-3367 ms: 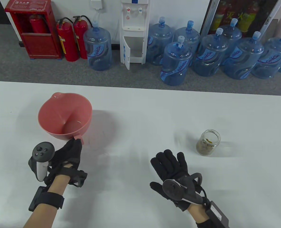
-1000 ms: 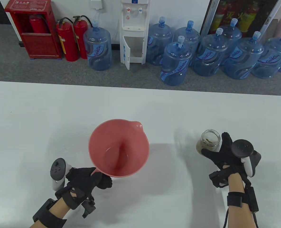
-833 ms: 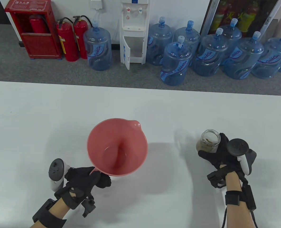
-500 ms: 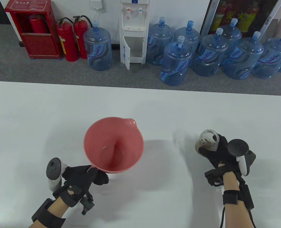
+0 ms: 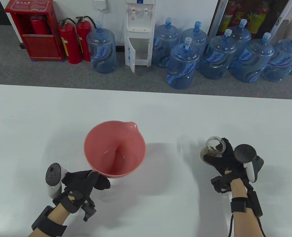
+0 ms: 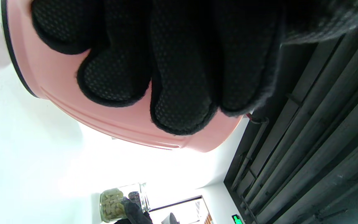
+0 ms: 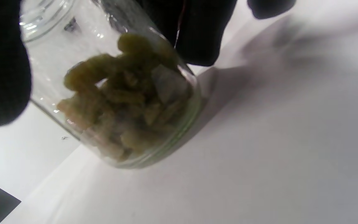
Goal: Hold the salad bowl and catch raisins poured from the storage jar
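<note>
A pink salad bowl [image 5: 115, 148] with a pour spout is empty and held above the white table [image 5: 146, 108] near its middle. My left hand [image 5: 86, 181] grips the bowl's tab handle at its near rim; in the left wrist view my fingers [image 6: 179, 81] wrap the bowl's pink underside [image 6: 129, 124]. My right hand [image 5: 223, 158] grips a small open glass storage jar [image 5: 212, 149] of greenish raisins [image 7: 126, 102], to the right of the bowl. The jar [image 7: 110, 93] is lifted off the table and slightly tilted.
Beyond the table's far edge stand several blue water bottles [image 5: 184, 65], a white water dispenser [image 5: 139, 33] and red fire extinguishers [image 5: 73, 40] on grey carpet. The jar shows small in the left wrist view [image 6: 121, 202].
My left hand carried the bowl from the far left to the table's middle, then drifted slightly left. My right hand took hold of the jar and lifted it a little toward the bowl.
</note>
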`<state>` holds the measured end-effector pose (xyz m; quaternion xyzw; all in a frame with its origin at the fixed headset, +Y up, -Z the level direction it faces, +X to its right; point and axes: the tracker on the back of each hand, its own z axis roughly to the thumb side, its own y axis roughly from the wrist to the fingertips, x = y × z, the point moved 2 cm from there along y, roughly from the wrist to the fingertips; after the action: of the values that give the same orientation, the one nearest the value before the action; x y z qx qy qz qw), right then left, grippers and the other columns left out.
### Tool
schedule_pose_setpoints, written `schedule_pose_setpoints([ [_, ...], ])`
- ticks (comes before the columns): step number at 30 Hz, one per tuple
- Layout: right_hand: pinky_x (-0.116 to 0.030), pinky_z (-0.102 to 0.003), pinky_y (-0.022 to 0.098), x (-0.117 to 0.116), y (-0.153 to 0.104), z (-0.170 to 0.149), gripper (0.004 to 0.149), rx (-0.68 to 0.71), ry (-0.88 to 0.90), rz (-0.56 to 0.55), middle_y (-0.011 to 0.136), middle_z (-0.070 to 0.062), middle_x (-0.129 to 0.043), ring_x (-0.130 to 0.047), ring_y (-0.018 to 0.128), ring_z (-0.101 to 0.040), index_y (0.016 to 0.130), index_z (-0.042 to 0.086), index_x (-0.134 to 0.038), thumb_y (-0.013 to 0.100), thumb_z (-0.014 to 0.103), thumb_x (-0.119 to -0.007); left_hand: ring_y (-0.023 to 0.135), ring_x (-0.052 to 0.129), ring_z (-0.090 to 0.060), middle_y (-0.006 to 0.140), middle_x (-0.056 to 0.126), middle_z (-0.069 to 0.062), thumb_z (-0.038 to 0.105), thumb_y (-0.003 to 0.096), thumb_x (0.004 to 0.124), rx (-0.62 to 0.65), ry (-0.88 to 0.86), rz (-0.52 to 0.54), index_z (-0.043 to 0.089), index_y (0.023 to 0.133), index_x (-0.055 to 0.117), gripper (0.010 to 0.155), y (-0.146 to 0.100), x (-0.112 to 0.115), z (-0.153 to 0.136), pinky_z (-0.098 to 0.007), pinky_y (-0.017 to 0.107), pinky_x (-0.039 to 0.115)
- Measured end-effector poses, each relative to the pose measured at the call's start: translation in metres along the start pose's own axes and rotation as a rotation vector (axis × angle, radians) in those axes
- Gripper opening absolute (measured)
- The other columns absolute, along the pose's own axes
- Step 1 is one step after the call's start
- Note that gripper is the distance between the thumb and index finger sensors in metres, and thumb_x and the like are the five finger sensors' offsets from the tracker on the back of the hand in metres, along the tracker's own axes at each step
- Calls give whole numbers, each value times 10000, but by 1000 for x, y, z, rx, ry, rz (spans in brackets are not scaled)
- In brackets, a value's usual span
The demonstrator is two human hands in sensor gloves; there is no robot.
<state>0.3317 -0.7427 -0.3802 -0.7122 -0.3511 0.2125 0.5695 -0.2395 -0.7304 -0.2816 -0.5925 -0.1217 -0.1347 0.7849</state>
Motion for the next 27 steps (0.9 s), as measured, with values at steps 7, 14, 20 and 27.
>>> schedule_pose_setpoints([
  [7, -455, -607, 765, 13, -12, 14, 1055, 94, 55, -71, 1031, -30, -629, -735, 993, -270, 994, 329, -487, 155, 710, -1001, 524, 1044, -318, 474, 1114, 33, 521, 412, 713, 23, -53, -44, 263, 415, 1030, 409, 2, 8, 2, -504, 502, 775],
  [14, -486, -604, 788, 43, -50, 72, 1033, 358, 211, -159, 1040, 37, -568, -723, 1004, -271, 1007, 418, -386, 203, 740, -950, 523, 1046, -314, 471, 1115, 37, 524, 412, 709, 48, -111, -89, 267, 412, 1030, 411, 4, 19, 9, -501, 502, 778],
  [20, -804, -550, 653, 57, -89, 138, 1032, 543, 188, -179, 1063, 55, -503, -738, 973, -303, 1001, 483, -334, 216, 732, -956, 521, 1046, -314, 469, 1116, 36, 524, 412, 709, 52, -127, -123, 266, 411, 1030, 413, 3, 27, 11, -501, 501, 778],
  [27, -818, -447, 633, 45, -140, 223, 1041, 769, -206, -276, 1066, 59, -556, -742, 941, -299, 1006, 464, -414, 180, 700, -1002, 516, 1047, -315, 462, 1117, 37, 523, 410, 711, 40, -140, -163, 265, 406, 1031, 411, 2, 38, 7, -502, 497, 779],
])
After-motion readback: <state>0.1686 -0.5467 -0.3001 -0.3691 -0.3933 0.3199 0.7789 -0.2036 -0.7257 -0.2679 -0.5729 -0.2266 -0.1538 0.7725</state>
